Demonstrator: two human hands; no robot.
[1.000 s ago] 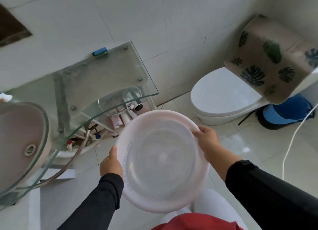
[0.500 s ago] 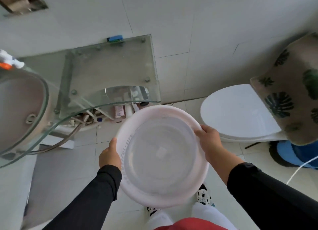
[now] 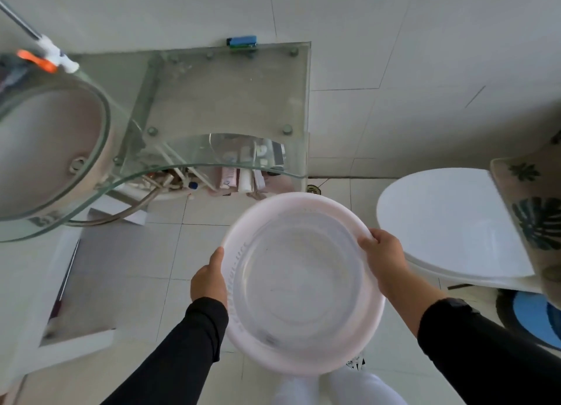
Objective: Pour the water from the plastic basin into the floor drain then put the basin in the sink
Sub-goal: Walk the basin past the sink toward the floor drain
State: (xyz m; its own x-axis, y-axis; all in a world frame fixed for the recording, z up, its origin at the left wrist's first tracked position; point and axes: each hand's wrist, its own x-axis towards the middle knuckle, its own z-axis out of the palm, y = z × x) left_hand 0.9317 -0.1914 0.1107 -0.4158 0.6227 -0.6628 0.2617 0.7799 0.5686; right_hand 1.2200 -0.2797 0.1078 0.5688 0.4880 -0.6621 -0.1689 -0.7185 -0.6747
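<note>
I hold a round white plastic basin (image 3: 303, 283) with clear water in it above the tiled floor. My left hand (image 3: 209, 280) grips its left rim and my right hand (image 3: 384, 259) grips its right rim. The floor drain (image 3: 314, 189), a small round metal grate, shows just beyond the basin's far edge, by the wall. The sink (image 3: 51, 149), a round glass bowl with a metal drain hole, sits at the left in a glass counter.
A glass counter (image 3: 224, 101) with a blue object at its back edge stands ahead; tubes and pipes lie beneath it. A white toilet (image 3: 446, 222) with a leaf-patterned cover stands at right, a blue item beside it. A white step lies lower left.
The view has swung left and down, so the sink and counter moved right and the floor drain came into sight. The basin stays level in both hands.
</note>
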